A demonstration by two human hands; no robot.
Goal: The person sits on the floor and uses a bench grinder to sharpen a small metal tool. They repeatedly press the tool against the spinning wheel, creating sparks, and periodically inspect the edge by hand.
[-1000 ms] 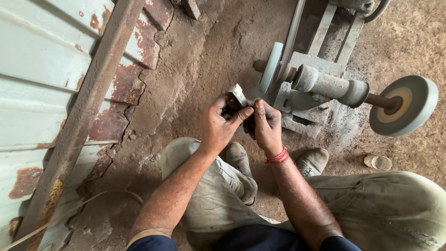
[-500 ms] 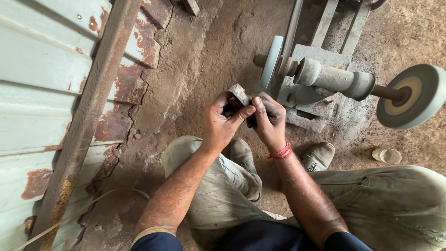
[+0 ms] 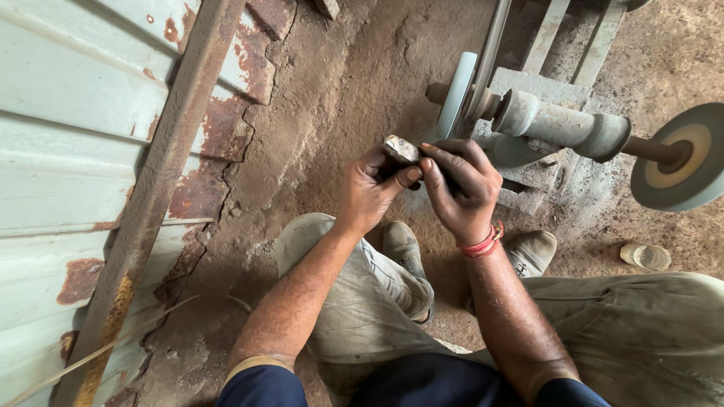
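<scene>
A small pale, rough stone piece (image 3: 402, 149) is pinched between both hands just in front of a grinding machine. My left hand (image 3: 371, 187) grips it from the left with thumb and fingers. My right hand (image 3: 460, 188), with a red thread band at the wrist, holds its right side from above. The thin pale-blue grinding wheel (image 3: 457, 94) stands a little beyond the stone, apart from it. A grey spindle (image 3: 562, 124) runs right from that wheel to a larger grey disc (image 3: 677, 160).
A rusty corrugated metal wall (image 3: 90, 151) with a rusted post fills the left. My knees in dusty grey trousers and two shoes (image 3: 407, 252) rest on the dirt floor. A small round lid (image 3: 645, 256) lies at the right. The machine's metal frame (image 3: 554, 41) stands behind.
Both hands, still on the stone piece, have stayed close to the blue wheel; the view has shifted slightly so the machine sits more to the right and lower.
</scene>
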